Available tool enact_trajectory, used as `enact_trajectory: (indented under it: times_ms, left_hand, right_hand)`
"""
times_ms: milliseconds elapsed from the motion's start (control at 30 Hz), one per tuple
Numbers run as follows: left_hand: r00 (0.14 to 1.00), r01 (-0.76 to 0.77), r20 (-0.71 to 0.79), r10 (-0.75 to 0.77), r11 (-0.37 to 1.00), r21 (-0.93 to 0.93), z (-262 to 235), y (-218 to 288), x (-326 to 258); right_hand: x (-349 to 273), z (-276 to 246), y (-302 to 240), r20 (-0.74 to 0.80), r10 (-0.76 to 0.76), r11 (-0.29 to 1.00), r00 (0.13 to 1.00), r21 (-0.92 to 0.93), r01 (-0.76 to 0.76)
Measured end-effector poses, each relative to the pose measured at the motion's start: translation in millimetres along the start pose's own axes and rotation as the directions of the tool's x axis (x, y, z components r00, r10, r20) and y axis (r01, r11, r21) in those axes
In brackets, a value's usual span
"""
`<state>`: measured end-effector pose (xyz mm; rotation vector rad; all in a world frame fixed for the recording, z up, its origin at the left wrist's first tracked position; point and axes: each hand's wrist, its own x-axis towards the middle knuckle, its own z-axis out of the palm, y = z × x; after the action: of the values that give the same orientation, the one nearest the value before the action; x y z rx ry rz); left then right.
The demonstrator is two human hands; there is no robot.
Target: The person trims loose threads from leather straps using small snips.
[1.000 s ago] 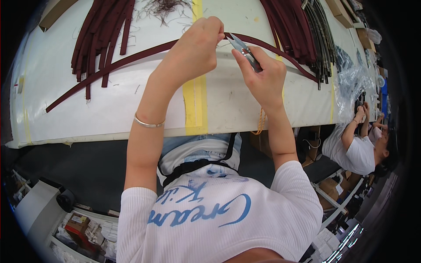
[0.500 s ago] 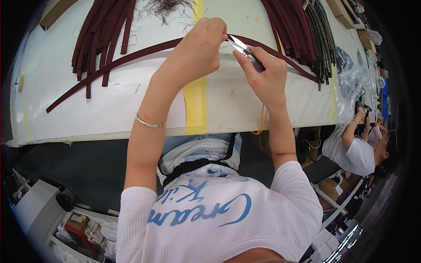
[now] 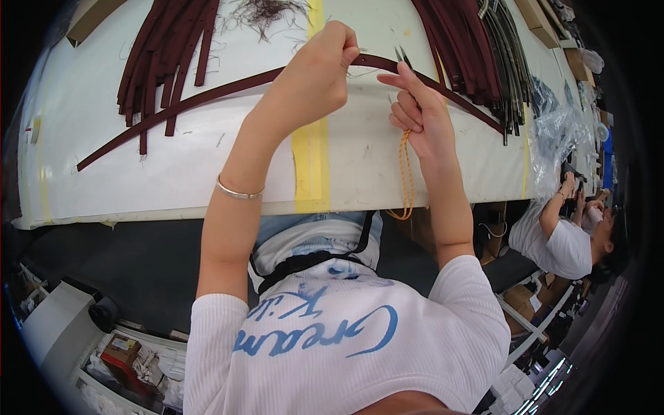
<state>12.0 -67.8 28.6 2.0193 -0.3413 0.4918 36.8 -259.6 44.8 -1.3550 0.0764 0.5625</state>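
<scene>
A long narrow maroon fabric strip (image 3: 207,100) lies in an arc across the table and passes behind my left hand (image 3: 315,72). That hand is closed, its thumb and forefinger pinched beside the strip; what lies between the fingertips is too small to make out. Just to the right, my right hand (image 3: 418,104) grips small metal thread snips (image 3: 404,58). Their blades point up and away past the forefinger, apart from the left fingertips, and the handles are mostly hidden in the palm. An orange-yellow cord loop (image 3: 406,169) hangs from the right hand over the table's edge.
Bundles of maroon strips lie at the far left (image 3: 162,55) and far right (image 3: 460,48), with dark strips (image 3: 508,62) alongside. Loose thread clippings (image 3: 266,14) lie at the back. Yellow tape (image 3: 310,166) crosses the white table (image 3: 373,166). Another person (image 3: 557,232) works at right.
My right hand has drawn the snips away from the left fingertips and turned them upward. The cord loop now hangs in fuller view. My left hand has barely moved.
</scene>
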Motion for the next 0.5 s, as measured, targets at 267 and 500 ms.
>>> enact_trajectory:
  times_ms: [267,500]
  left_hand:
    - [0.993,0.079,0.101,-0.069,0.992,-0.100,-6,-4,1]
    - [0.969,0.228,0.116,-0.216,0.969,-0.099,-12,-10,5]
  right_hand:
    - [7,3,17,-0.123,-0.165,0.929,0.979,0.313,0.196]
    - [3,2,14,-0.176,-0.351,0.907,0.920,0.180,0.381]
